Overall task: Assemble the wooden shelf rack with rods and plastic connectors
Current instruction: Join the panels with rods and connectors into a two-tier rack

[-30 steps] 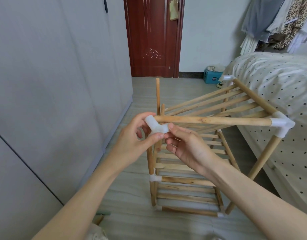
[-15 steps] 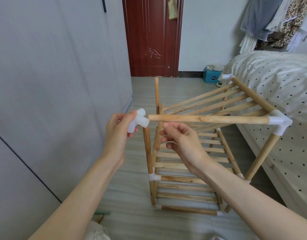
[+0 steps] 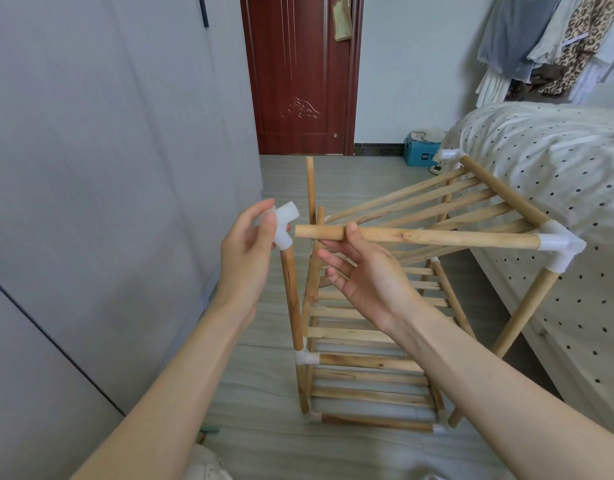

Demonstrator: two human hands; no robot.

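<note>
Three slatted tiers of pale wood make up the shelf rack (image 3: 367, 341), standing on the floor beside the bed (image 3: 558, 161). Its top front rod (image 3: 419, 237) ends bare, the right hand (image 3: 364, 275) touching it, fingers loosely spread. The left hand (image 3: 246, 251) grips the white plastic connector (image 3: 284, 226) atop the near upright.

Left hand (image 3: 250, 258) gripping a white plastic connector (image 3: 283, 226) atop an upright rod (image 3: 293, 299), right hand (image 3: 364, 275) open-fingered, thumb resting on a horizontal rod (image 3: 437, 237), its end just beside the connector, half-built wooden rack (image 3: 371, 362) on the floor (image 3: 264, 427)
</note>
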